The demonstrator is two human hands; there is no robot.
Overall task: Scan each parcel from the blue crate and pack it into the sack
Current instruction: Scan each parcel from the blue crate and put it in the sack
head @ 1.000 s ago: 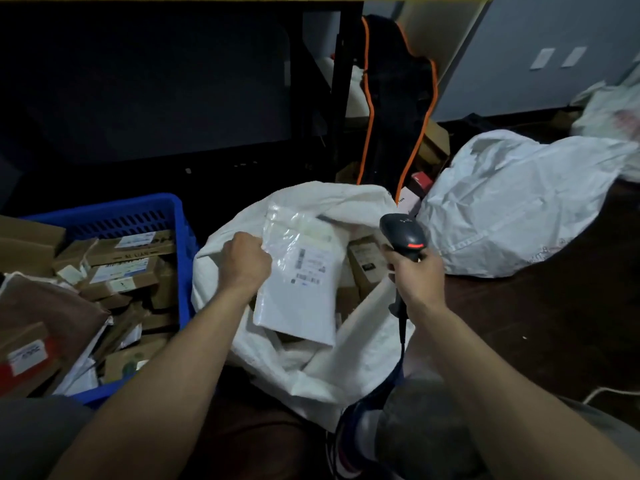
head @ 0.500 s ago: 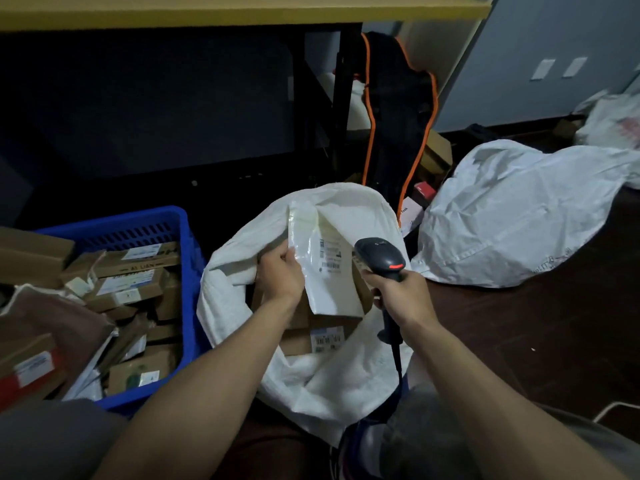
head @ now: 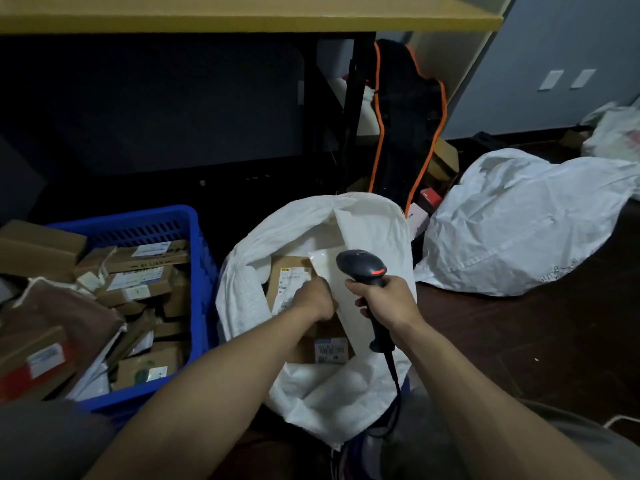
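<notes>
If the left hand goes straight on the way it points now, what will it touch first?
Probably the brown cardboard parcel with a white label inside the open white woven sack; the left hand already seems to be at it, though depth is unclear.

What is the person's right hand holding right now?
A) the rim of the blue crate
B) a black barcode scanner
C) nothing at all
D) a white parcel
B: the right hand grips the handle of the black barcode scanner above the open white sack, while the left hand reaches into it.
</notes>
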